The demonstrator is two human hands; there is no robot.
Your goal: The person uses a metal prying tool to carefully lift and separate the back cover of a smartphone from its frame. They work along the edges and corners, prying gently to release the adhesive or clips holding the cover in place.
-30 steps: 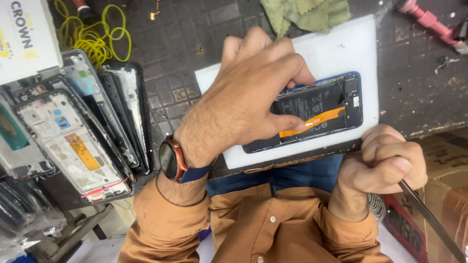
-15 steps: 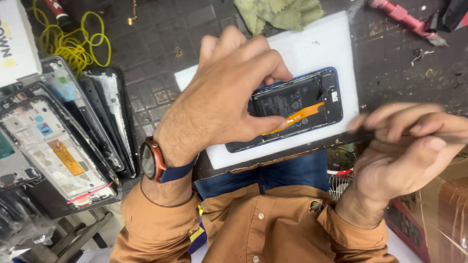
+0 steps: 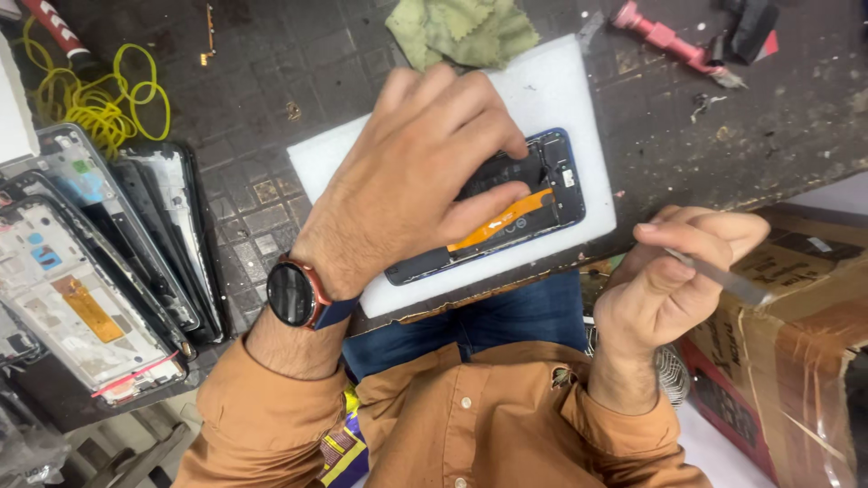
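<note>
An opened blue phone [image 3: 533,203] with its back off lies on a white pad [image 3: 561,99] at the bench edge; a black battery and an orange flex strip show inside. My left hand [image 3: 416,172] presses flat on the phone, covering most of it, thumb along the orange strip. A dark watch sits on that wrist. My right hand [image 3: 674,280] is off the bench to the right, fingers pinched on thin metal tweezers [image 3: 723,280] pointing right.
A stack of stripped phone frames [image 3: 99,262] lies at the left. Yellow coiled cable [image 3: 108,99], a green cloth [image 3: 461,32] and a red tool [image 3: 665,41] sit at the back. A brown cardboard box [image 3: 796,334] stands at the right, below the bench.
My right hand has turned and lifted the tweezers from pointing down beside my lap to level at the bench edge. My left hand has stayed on the phone.
</note>
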